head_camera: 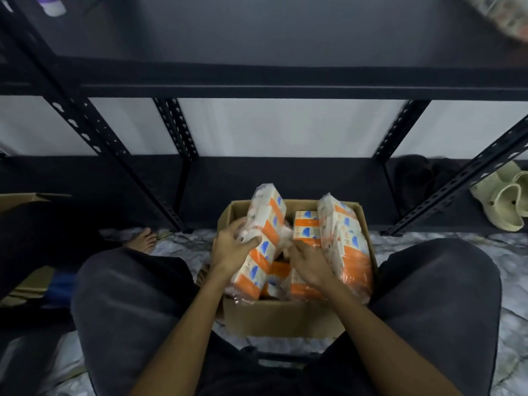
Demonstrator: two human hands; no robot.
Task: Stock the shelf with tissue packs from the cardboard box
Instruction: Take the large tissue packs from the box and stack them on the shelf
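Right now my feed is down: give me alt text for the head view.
A seated person's left hand grips a tilted bundle of orange-and-white tissue packs over an open cardboard box between the knees, while the right hand reaches among more packs inside. Beyond stands a black metal shelf, with pale clogs at right.

Dim, cool light, blurred corners, wide-angle bowing at edges

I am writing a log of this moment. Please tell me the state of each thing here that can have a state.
Brown cardboard box: open, holding packs.
Orange-and-white wrapped tissue pack: tilted, partly lifted out.
Left hand: grips that pack.
Right hand: reaches into the box; grip unclear.
Black metal shelf: bottom level bare behind the box.
Pale green clogs: on the bottom shelf level, at the right.
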